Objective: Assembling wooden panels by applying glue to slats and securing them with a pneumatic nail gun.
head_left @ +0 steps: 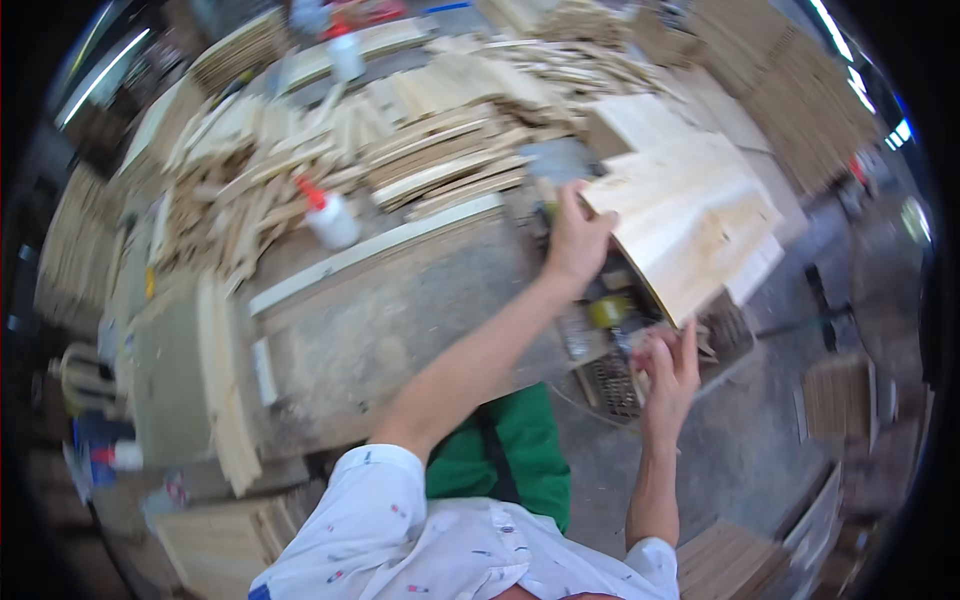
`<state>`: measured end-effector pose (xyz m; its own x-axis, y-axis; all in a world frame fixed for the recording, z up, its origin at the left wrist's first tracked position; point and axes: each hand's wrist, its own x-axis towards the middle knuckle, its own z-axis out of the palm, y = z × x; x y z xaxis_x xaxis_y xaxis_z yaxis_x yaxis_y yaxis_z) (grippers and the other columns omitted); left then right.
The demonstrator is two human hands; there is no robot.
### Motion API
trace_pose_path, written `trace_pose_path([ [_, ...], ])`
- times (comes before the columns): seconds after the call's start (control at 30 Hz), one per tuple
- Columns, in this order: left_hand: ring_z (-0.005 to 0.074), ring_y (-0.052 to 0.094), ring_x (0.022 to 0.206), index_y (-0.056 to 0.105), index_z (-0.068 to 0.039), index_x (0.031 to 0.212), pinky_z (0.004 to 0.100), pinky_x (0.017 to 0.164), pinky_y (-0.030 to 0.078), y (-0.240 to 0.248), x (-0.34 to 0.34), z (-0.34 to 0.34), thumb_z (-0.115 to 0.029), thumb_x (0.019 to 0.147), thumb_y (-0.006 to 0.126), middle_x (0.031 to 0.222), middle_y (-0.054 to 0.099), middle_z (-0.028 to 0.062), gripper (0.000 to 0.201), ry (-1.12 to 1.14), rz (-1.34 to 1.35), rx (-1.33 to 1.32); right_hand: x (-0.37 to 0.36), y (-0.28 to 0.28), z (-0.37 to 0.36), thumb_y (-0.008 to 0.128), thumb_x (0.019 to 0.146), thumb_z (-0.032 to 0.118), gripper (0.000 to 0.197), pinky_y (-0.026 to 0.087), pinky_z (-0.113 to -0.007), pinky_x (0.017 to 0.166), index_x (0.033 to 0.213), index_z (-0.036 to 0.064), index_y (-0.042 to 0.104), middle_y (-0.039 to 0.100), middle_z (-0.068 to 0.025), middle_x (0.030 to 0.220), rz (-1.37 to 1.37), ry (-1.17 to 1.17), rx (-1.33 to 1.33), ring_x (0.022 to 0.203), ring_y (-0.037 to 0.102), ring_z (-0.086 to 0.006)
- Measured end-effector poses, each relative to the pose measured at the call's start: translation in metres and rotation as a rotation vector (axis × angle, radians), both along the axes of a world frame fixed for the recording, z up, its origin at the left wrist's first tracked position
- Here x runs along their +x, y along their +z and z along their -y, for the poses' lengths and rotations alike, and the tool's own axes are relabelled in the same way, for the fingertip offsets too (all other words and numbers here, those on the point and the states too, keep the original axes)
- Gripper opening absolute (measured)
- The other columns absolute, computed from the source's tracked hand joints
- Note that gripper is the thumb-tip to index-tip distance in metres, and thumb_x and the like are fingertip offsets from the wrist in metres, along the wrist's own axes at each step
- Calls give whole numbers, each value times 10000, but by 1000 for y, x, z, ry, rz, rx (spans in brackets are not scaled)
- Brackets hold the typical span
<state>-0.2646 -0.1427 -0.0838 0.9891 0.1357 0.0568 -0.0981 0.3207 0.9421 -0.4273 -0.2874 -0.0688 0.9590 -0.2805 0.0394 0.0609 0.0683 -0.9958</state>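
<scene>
A pale, thin wooden panel point(690, 235) is held tilted at the right of the worktable. My left hand point(580, 240) grips its left edge near the far corner, thumb on top and fingers at the rim. At the panel's near corner is my right hand point(668, 380), its index finger stretched along the corner and the other fingers curled. Another light board point(640, 120) lies just beyond the panel, partly covered by it. Below the panel's edge, a plastic crate point(612, 392) holds a yellowish-green tape roll point(608, 311) and scraps; the panel hides part of it.
A wooden strip frame point(375, 255) lies on the worktable point(400, 320). A white bottle with red cap point(332, 222) stands by several piles of wooden strips point(440, 150). Stacked boards point(790, 85) rise at far right; a smaller stack point(838, 398) sits on the floor.
</scene>
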Motion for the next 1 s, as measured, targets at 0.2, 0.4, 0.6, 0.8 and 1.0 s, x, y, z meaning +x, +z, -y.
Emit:
trace_pose_path([
  [0.2,128,612,887,321,-105,1347,272,749,512,-8,-148,-130,-89,894,606,1042,629,90,536,106,22,-385,-33,-38,5,412,1019,339,541,454,-321,924,1452,26,327,438,-168,1410,-100,87,186,1213,493,-246],
  [0.4,138,608,930,379,-40,1339,292,834,493,-24,-278,-258,-125,899,606,985,640,93,502,534,-75,-204,-15,-55,-18,526,982,237,388,482,-363,980,1251,-43,521,593,-155,1234,-136,458,563,1129,583,-226],
  [0.6,155,569,1024,546,-3,1243,306,927,455,-36,-349,-321,-168,940,547,1126,611,70,345,836,-403,564,-72,-72,-99,560,948,145,204,596,-365,743,1054,-26,592,656,-125,995,-319,467,465,884,662,-206],
  [0.8,159,550,1106,448,76,1367,281,980,417,-29,-338,-336,-87,945,545,1255,576,126,463,654,-355,430,-81,-66,-131,554,959,135,211,610,-345,735,1104,-17,557,673,-138,1007,-511,389,669,874,691,-216],
  [1.0,180,541,1157,426,45,1399,289,1017,385,-29,-322,-313,-52,950,510,1315,562,144,467,542,-326,543,-49,-67,-137,543,969,139,213,603,-353,747,1087,-38,554,671,-173,1026,-494,384,662,895,691,-246],
])
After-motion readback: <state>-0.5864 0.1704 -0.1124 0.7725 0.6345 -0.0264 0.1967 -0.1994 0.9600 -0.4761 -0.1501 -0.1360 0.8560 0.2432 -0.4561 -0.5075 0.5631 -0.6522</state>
